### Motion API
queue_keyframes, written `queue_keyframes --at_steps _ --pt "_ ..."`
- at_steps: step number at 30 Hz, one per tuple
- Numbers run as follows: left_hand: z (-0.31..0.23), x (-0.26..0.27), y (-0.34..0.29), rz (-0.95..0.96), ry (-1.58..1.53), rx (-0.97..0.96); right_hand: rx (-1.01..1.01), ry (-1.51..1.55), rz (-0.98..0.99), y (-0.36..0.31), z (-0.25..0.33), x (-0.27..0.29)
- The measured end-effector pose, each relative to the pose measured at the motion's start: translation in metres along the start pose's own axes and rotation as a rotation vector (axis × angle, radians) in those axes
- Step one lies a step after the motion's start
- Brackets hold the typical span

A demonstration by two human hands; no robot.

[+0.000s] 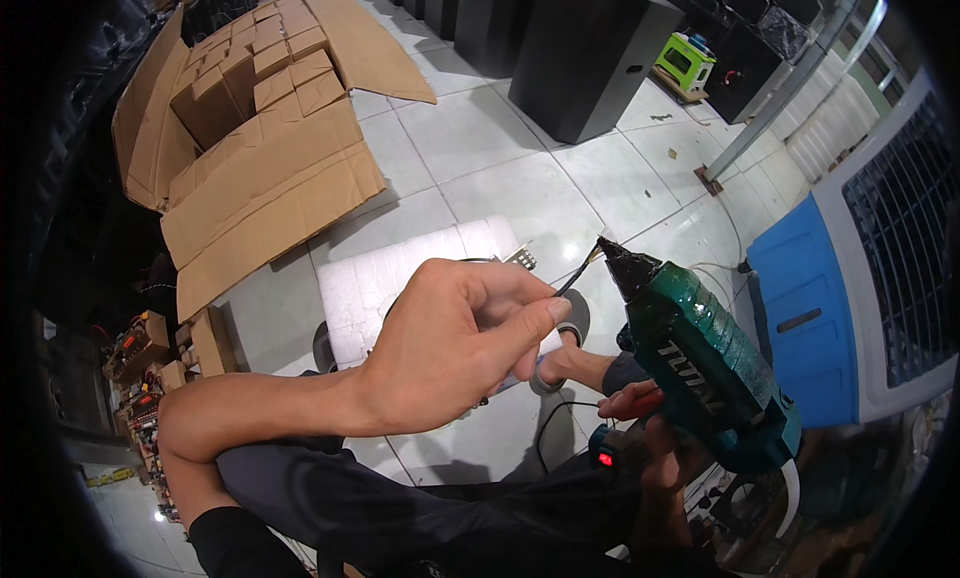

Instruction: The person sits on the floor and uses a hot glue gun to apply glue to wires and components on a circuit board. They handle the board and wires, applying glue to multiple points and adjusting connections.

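Note:
My left hand (450, 333) is closed in a pinch on a thin black cable (573, 279). The cable's fine bare-looking wire ends reach up to the dark nozzle tip of a teal hot glue gun (700, 338); whether they touch I cannot tell. My right hand (650, 428) is wrapped around the gun's handle, partly hidden behind its body. A white glue stick (792, 493) sticks out of the gun's rear, and a red light glows low on the handle. Below my left hand lies a white foam block (375, 283), with a small perforated part (522, 259) at its far edge.
An opened cardboard carton (270, 193) packed with small brown boxes stands at the far left. Tall black cabinets (590, 63) line the back. To the right are a blue and white air cooler (815, 318) and a metal post (790, 83). A green device (685, 68) sits farther back.

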State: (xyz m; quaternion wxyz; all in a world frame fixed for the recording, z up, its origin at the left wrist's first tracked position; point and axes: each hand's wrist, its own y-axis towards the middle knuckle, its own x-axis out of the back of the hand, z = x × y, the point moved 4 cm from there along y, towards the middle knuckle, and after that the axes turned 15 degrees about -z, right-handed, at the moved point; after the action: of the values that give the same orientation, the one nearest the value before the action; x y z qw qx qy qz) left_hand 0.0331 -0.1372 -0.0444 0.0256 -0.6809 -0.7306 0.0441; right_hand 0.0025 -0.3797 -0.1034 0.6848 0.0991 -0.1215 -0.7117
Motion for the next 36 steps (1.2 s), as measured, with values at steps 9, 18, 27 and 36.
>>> queue_keyframes --at_steps 9,18,27,36 --pt "-0.003 0.001 0.000 -0.010 -0.041 0.028 0.001 0.003 -0.002 0.002 0.001 0.000" --pt "-0.002 0.000 0.001 0.000 -0.077 0.040 -0.050 0.036 -0.004 -0.002 -0.003 -0.002" --pt "-0.004 -0.001 0.000 0.001 -0.070 0.036 -0.526 0.419 -0.065 -0.017 -0.046 0.015" --pt "-0.006 -0.002 0.000 0.003 -0.047 0.019 0.001 0.348 0.119 -0.009 -0.014 -0.001"
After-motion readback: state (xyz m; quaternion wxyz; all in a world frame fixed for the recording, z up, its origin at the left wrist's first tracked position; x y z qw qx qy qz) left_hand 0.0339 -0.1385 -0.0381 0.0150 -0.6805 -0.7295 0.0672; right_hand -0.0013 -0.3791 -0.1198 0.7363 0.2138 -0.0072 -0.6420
